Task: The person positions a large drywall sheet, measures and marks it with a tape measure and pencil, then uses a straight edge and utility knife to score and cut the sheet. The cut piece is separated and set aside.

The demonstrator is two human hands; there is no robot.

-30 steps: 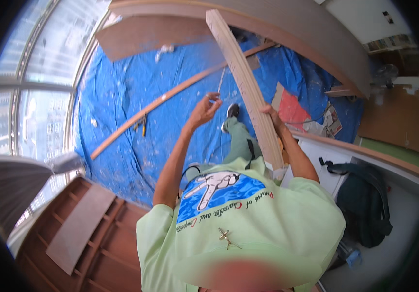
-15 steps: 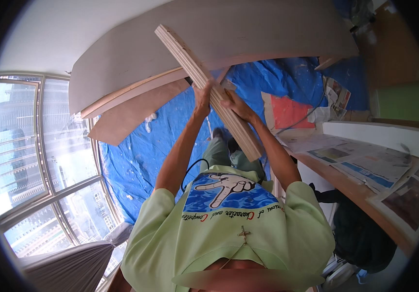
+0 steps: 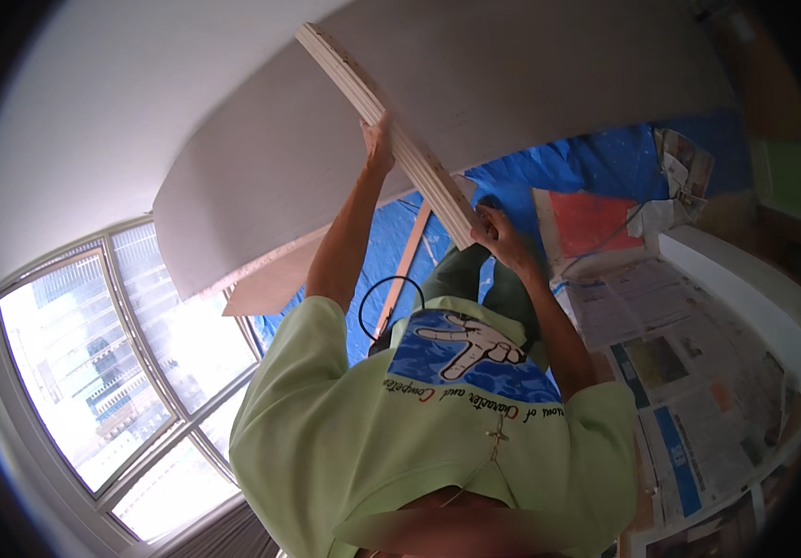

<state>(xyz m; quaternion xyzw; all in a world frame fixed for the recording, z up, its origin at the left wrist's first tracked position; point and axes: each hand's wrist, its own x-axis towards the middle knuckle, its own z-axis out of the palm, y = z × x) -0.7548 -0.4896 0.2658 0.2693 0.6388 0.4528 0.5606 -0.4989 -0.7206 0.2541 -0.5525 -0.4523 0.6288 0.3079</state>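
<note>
A long, pale wooden length (image 3: 424,172) with lengthwise ridges on its side slants from the upper left down toward my body. My left hand (image 3: 379,141) is wrapped around it above its middle, with the thumb against the near side. Close to the lower end, my right hand (image 3: 505,244) has its fingers curled against the right edge of the wood. Part of that grip is hidden from view. The far end of the wood is raised in front of a large grey-brown panel (image 3: 531,74).
Blue sheeting (image 3: 587,166) covers the floor, with a red sheet (image 3: 591,223) on it. Spread newspapers (image 3: 698,400) lie on a surface to my right, beside a white ledge (image 3: 745,307). Windows (image 3: 93,353) are at the left. A thin wooden strip (image 3: 405,265) lies near my legs.
The wood has risen and shifted away from my body. My left hand has moved up and away with it; my right hand has slid down toward the lower end. The view has turned.
</note>
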